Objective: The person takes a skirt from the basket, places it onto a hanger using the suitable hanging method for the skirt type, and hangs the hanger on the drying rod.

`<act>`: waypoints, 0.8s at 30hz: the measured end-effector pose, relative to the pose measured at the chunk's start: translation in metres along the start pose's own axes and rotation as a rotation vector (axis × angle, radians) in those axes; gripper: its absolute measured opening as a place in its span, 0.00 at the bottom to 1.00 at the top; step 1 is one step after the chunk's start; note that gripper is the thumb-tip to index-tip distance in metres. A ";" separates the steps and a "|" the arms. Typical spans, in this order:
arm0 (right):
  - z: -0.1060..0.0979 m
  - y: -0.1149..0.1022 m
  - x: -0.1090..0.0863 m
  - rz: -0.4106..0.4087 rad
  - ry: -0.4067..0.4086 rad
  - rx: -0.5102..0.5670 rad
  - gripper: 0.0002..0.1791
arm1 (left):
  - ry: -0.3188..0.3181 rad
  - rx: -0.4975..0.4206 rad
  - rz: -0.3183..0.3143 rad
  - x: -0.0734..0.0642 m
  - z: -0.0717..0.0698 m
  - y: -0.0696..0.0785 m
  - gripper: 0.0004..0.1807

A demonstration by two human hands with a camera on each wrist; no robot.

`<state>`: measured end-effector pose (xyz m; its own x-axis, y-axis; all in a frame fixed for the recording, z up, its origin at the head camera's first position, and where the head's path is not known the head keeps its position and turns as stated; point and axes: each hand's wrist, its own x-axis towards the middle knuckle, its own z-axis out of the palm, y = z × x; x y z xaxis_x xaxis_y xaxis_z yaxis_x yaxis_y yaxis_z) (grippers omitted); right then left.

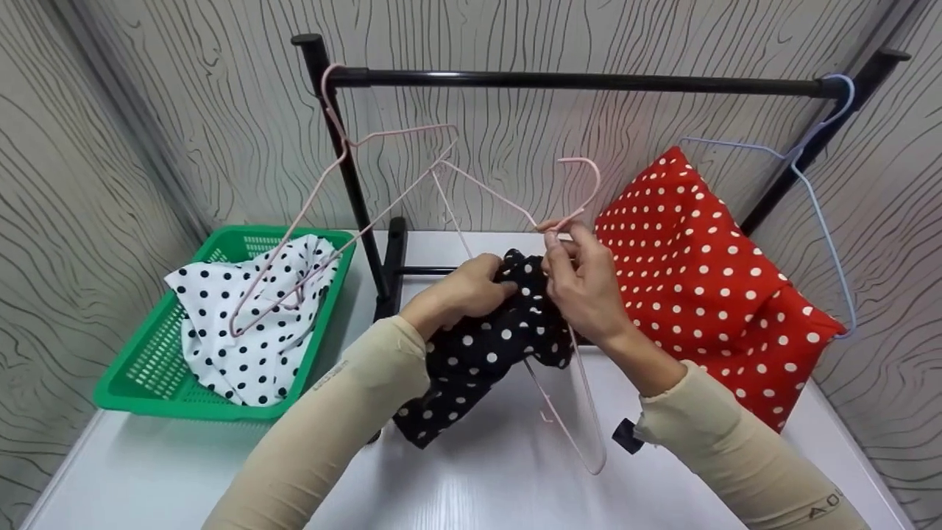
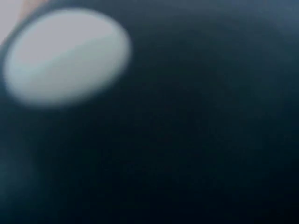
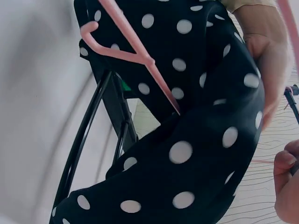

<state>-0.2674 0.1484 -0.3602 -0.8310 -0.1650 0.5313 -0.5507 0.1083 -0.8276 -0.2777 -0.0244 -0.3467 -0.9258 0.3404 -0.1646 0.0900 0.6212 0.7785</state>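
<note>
A black cloth with white dots (image 1: 478, 346) hangs bunched around a pink wire hanger (image 1: 581, 375) in front of the rack. My left hand (image 1: 471, 291) grips the gathered cloth near its top. Just below the hook, the hanger's neck is pinched between thumb and fingers of my right hand (image 1: 585, 283), close beside the cloth. In the right wrist view the hanger's bar with a small side hook (image 3: 121, 56) passes behind a fold of the cloth (image 3: 215, 130). Blurred black fabric (image 2: 163, 140) fills the left wrist view.
A black rack (image 1: 589, 81) stands behind. On its bar hang an unloaded pink hanger (image 1: 313, 199) at left and a blue hanger (image 1: 824, 213) carrying a red dotted cloth (image 1: 706, 287) at right. A green basket (image 1: 147, 408) holds a white dotted cloth (image 1: 243, 346).
</note>
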 end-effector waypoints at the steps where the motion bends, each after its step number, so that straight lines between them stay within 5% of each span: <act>1: -0.001 -0.001 0.000 0.001 -0.015 -0.002 0.09 | 0.019 0.032 0.006 0.000 -0.001 -0.001 0.11; 8: -0.009 -0.002 -0.001 -0.030 -0.095 -0.091 0.11 | 0.143 0.226 0.070 0.001 -0.017 -0.005 0.15; 13: -0.014 0.000 -0.005 -0.017 -0.169 -0.092 0.11 | 0.234 0.193 0.032 0.003 -0.029 -0.011 0.21; 17: -0.014 -0.001 -0.006 -0.001 -0.170 -0.053 0.10 | 0.292 0.139 0.104 0.006 -0.029 -0.018 0.13; 24: -0.013 -0.010 -0.005 -0.058 -0.131 -0.043 0.10 | 0.277 0.106 0.172 0.010 -0.028 -0.034 0.17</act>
<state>-0.2586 0.1605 -0.3527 -0.7817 -0.2985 0.5476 -0.6028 0.1365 -0.7861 -0.3003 -0.0621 -0.3575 -0.9568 0.2512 0.1461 0.2782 0.6463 0.7106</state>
